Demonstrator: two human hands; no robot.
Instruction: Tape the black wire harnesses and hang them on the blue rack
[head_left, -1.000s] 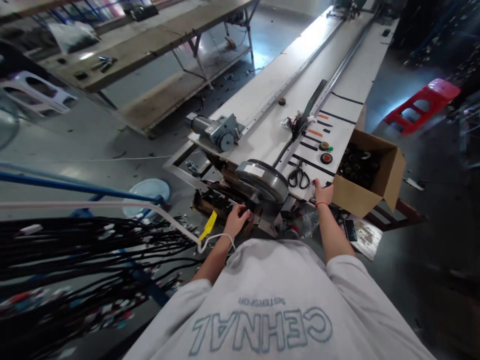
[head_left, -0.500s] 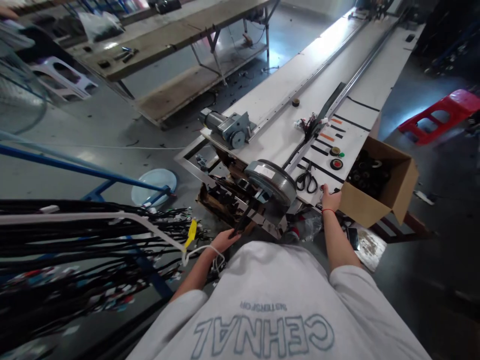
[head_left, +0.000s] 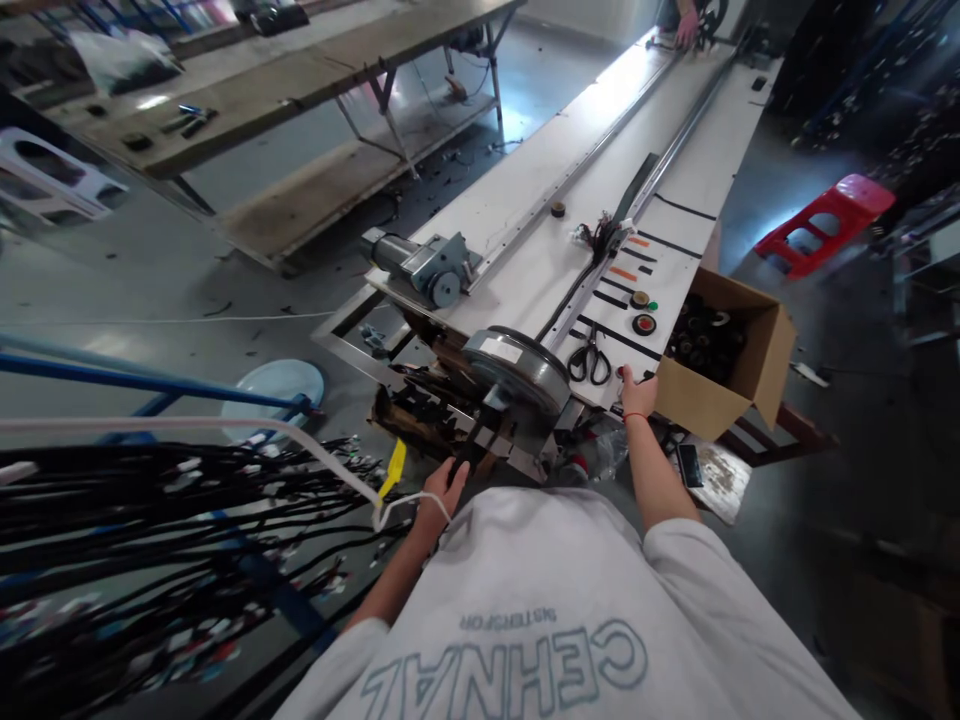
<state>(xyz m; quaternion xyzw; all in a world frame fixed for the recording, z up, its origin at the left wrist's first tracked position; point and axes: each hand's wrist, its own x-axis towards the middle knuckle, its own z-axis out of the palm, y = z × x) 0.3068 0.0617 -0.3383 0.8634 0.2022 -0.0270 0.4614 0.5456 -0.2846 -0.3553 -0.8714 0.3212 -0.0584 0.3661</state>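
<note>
My left hand (head_left: 444, 488) is closed around a black cable bundle (head_left: 474, 445), which runs up toward the hub of a large grey wheel (head_left: 517, 368). A white cord (head_left: 409, 498) with a yellow tag (head_left: 392, 470) crosses by that wrist. At the near right corner of the white table (head_left: 517, 235), my right hand (head_left: 639, 393) grips the edge. Its thumb is by a small red round piece (head_left: 621, 372); the other fingers are partly hidden. Close to this hand lie black scissors (head_left: 590, 362) and a tape roll (head_left: 644, 325). More cable with connectors (head_left: 598, 235) lies along the metal rail.
A geared motor (head_left: 424, 262) sits at the table's left edge. Right of the table stands a cardboard box (head_left: 731, 412) of dark parts, with a red stool (head_left: 825, 225) beyond. Black harnesses (head_left: 187, 540) hang on a blue rack at left. Another person's hand (head_left: 686, 28) shows at the far end.
The view has turned right, so the scene sits further left. My left hand has shifted slightly upward along the cable bundle. My right hand stays at the corner. Another person's hand has appeared far off.
</note>
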